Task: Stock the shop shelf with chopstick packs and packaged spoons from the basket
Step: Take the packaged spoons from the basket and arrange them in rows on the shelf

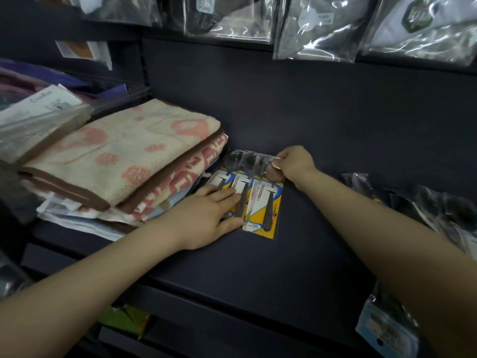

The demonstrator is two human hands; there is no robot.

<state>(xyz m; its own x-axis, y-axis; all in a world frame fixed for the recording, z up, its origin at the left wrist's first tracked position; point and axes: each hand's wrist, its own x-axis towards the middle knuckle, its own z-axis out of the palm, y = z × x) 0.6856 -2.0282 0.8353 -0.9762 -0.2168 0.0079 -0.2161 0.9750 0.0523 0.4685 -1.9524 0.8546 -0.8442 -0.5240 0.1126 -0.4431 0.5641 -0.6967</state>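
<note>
Print on the spoon packs (pixel 254 200) and hanging bags (pixel 320 24) is too blurred to read.

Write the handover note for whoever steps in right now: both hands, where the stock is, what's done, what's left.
Left hand: fingers flat, pressing on the near left part of the spoon packs.
Right hand: pinching the far right corner of the same packs, at the spoon bowls.
Stock: the spoon packs lie overlapped on the dark shelf, close beside the folded towels. More clear-wrapped packs lie at the shelf's right; their contents are unclear.
Done: this batch of spoons is on the shelf.
Left: square it up and let go. No chopstick packs or basket in view, so the remaining stock cannot be judged.
</note>
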